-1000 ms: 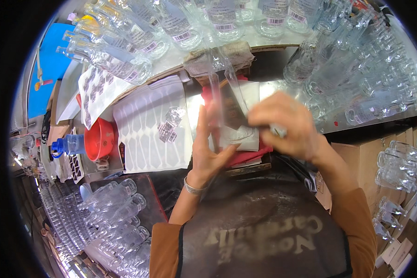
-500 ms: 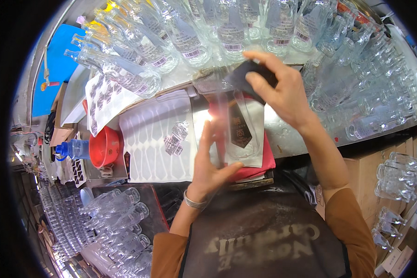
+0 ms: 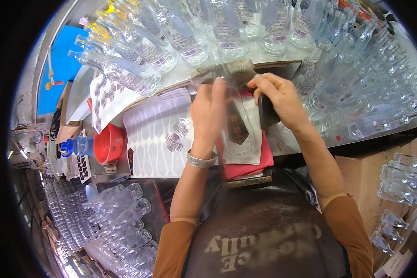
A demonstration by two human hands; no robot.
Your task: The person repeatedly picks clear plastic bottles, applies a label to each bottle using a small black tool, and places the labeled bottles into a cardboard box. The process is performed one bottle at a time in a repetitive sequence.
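A clear glass bottle point(image 3: 240, 121) with a dark pointed label lies on a red cloth point(image 3: 245, 167) at the middle of the workbench. My left hand point(image 3: 208, 113) presses down on the bottle's left side, a silver bracelet on its wrist. My right hand point(image 3: 279, 99) grips a small dark block point(image 3: 266, 113) and holds it against the bottle's right side. The bottle's neck points away from me toward a worn brown pad point(image 3: 227, 72).
Rows of labelled clear bottles point(image 3: 180, 41) lie along the back of the bench and more point(image 3: 356, 88) at the right. A white label backing sheet point(image 3: 157, 139), a red funnel point(image 3: 107, 143), a blue-capped bottle point(image 3: 76, 146) and crates of empty bottles point(image 3: 111, 217) sit to the left. Cardboard box point(image 3: 375, 171) at right.
My right hand with the dark block has come down from above the bottle's neck to its right side. My left hand has slid up along the bottle.
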